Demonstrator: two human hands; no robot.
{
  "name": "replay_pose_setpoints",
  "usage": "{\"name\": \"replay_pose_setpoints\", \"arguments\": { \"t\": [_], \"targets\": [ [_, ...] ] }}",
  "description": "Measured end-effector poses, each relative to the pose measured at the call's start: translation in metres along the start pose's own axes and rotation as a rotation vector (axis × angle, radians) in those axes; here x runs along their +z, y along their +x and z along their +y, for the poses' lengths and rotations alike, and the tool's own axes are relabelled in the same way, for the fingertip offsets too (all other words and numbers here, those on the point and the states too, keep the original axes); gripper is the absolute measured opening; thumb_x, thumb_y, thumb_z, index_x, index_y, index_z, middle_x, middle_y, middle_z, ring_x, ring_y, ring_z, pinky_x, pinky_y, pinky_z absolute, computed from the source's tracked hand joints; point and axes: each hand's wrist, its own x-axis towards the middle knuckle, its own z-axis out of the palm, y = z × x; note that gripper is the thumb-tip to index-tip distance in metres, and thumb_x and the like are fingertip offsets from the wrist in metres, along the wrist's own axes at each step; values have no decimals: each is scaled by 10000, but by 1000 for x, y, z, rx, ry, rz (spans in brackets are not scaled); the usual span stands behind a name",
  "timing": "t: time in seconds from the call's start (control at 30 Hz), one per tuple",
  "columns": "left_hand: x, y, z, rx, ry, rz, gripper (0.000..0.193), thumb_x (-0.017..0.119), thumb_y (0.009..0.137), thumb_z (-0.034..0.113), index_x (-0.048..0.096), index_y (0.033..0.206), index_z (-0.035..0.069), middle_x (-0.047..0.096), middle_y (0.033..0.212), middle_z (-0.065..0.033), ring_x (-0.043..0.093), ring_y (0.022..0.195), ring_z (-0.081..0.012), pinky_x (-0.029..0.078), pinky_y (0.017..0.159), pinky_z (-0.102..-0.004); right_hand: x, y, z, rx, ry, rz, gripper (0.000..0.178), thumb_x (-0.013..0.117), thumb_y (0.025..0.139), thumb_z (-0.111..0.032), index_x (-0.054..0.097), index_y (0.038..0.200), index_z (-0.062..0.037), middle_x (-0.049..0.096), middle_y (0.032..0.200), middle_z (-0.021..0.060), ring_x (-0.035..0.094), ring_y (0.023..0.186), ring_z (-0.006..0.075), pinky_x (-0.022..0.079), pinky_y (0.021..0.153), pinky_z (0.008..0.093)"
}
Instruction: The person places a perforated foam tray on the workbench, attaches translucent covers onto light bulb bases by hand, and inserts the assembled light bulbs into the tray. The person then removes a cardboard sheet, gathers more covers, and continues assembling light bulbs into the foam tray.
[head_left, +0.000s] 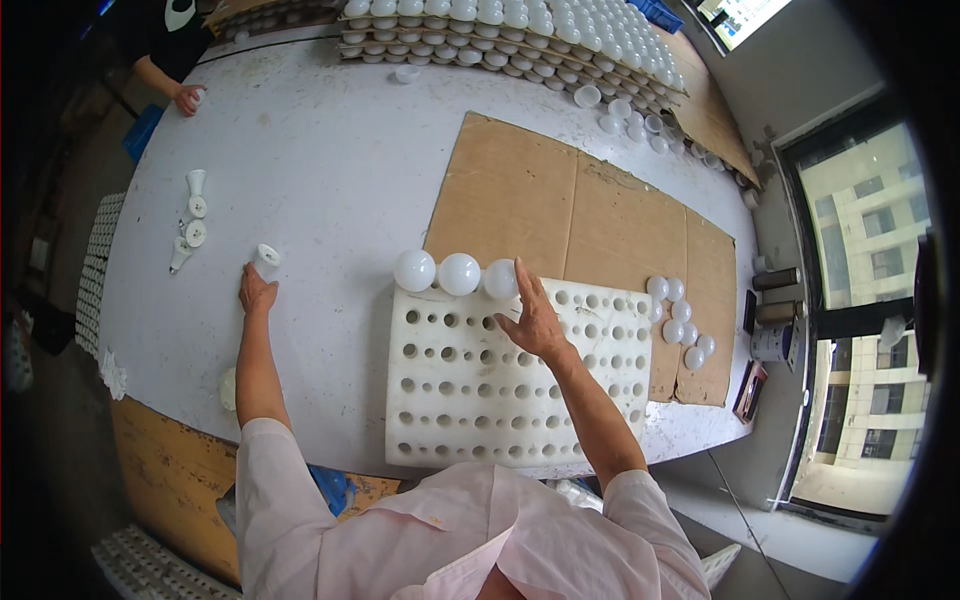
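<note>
The left hand (pixel 258 291) grasps a white lamp housing (pixel 266 259) by its sides, leaving its broad end exposed, left of the perforated foam tray (pixel 420 335). The right hand (pixel 536 318), fingers extended, flanks the rightmost round bulb (pixel 499 280); whether it grips cannot be told. Three bulbs line the tray's far edge, where holes presumably prevent rolling.

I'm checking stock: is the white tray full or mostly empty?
Mostly empty: three bulbs sit along the far edge of the white tray, and the nearer visible holes are bare. The right hand and forearm hide some.
</note>
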Motion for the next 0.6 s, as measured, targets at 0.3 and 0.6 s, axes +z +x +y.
{"name": "replay_pose_setpoints", "arguments": {
  "t": [0.3,0.6],
  "targets": [
    [44,14,-35,109,-215,159,415,705,758,163,559,1095,-29,630,1013,-223,617,922,-387,487,798,-430,-36,-108,89,143,302,562,578,660,762,3,467,1301,-75,535,1185,136,572,1009,232,519,788,322],
    [20,-188,27,-54,-1668,-157,459,493,919,87,346,1330,-55,464,1326,-197,537,1104,-272,430,912,-349,-158,-203,279,754,-411,490,649,706,710,-206,470,1304,-95,494,1264,183,521,1114,340,440,945,415]
  ]
}}
